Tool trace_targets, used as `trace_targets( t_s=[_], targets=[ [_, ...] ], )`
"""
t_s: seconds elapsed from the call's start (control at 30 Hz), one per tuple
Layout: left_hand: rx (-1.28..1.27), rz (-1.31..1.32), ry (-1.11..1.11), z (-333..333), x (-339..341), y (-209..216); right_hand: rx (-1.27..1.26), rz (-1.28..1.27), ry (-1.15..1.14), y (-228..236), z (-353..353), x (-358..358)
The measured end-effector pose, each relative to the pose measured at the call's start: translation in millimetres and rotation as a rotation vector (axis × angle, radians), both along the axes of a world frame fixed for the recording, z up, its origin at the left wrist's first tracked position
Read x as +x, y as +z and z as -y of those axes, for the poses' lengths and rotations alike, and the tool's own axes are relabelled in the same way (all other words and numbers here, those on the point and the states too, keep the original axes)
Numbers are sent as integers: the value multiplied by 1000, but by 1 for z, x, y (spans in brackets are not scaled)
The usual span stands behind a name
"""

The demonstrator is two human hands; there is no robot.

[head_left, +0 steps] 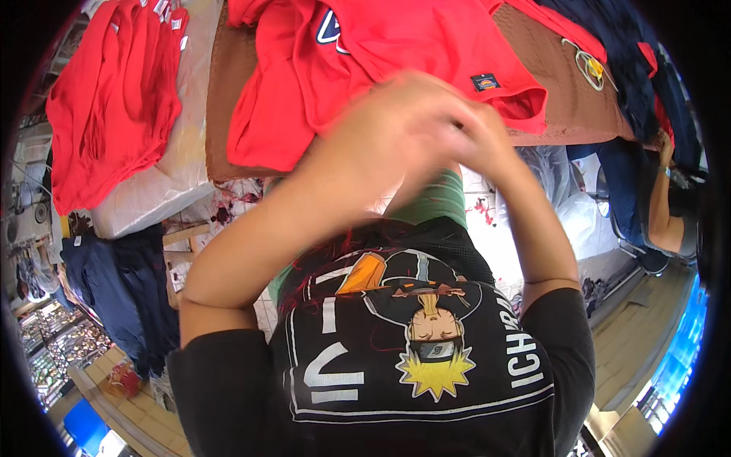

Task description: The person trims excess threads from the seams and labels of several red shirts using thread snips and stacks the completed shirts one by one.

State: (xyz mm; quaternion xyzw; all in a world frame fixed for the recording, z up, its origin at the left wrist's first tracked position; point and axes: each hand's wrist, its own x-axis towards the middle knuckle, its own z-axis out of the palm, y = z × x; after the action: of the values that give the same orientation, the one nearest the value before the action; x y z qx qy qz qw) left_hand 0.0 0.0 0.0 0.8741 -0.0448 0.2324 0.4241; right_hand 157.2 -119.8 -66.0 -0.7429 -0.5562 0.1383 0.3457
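Found 1 red top [434, 42] spread in loose folds on brown cloth [227, 126], just beyond the wearer's body. Noted 1 small dark patch [484, 82] near its right edge, plus partly hidden blue-and-white lettering [329, 29] higher up. Recorded left hand [396, 114] and right hand [476, 133] overlapping above the near part of the top, both motion-blurred. Cannot tell open from closed for both 2, nor gripping from bare contact. Logged tangle of pale cord [590, 68] on brown cloth, right of the top. Nearer the camera, saw green cloth [438, 198] about the legs and black shirt [343, 350] with cartoon print and loose red threads [316, 263]. Marked crumpled clear plastic [552, 186] below the cloth's right side. Farther left, found pile of red clothes [114, 107] on plastic-wrapped pad [152, 186], dark blue clothes [122, 286] below. At far right, noted co-worker's forearm [662, 202] near more dark clothes [624, 53].
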Motion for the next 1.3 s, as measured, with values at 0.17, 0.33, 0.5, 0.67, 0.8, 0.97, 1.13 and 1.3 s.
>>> trace_targets(
  t_s=[0.17, 0.33, 0.5, 0.67, 0.8, 0.97, 1.13, 1.3],
  targets=[
    [33, -259, 450, -34, 10, -67, 61, -86, -72, -20, 6, 0],
    [-491, -440, 426, -31, 24, -67, 3, -276, -162, -4, 16, 12],
    [-463, -364, 382, -37, 13, -56, -19, -284, -209, -20, 14, 16],
    [-208, -510, -104, -42, -21, 3, -58, -313, -239, -24, 14, 16],
    [-606, -220, -400, -18, -59, 80, -117, -445, -226, -12, 9, 14],
    [-1015, -1, -845, -17, -83, 127, -49, -231, -203, -22, 9, 15],
    [-1169, 62, -975, 0, -85, 133, -17, -200, -214, -29, 10, 16],
    [-1229, 130, -1071, 10, -85, 137, -26, -187, -237, -25, 12, 13]
  ],
)
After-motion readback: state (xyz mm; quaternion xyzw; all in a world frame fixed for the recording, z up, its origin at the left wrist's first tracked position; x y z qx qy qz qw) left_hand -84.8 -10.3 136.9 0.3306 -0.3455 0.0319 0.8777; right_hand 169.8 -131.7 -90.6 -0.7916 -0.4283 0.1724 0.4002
